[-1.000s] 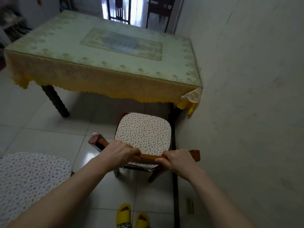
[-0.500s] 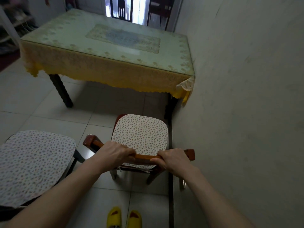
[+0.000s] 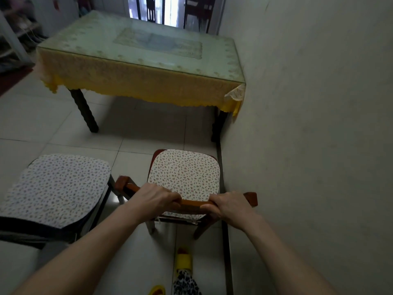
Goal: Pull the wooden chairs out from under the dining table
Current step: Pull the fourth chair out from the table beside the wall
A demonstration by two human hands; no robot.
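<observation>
A wooden chair (image 3: 192,202) with a flowered seat cushion (image 3: 185,175) stands on the tile floor, well clear of the dining table (image 3: 138,58), which wears a yellow lace cloth. My left hand (image 3: 156,201) and my right hand (image 3: 228,206) both grip the chair's reddish top rail. A second chair with a speckled cushion (image 3: 57,188) stands to the left, also out from under the table.
A plain wall (image 3: 308,124) runs close along the right side of the chair and table. The table's dark legs (image 3: 85,112) stand on pale tiles. Yellow slippers (image 3: 183,260) show below the chair. Dark chairs stand by the bright doorway (image 3: 170,9) beyond the table.
The held chair has come back away from the table, widening the gap to the cloth's edge. The view drew back, and the left chair's cushion came fully into sight.
</observation>
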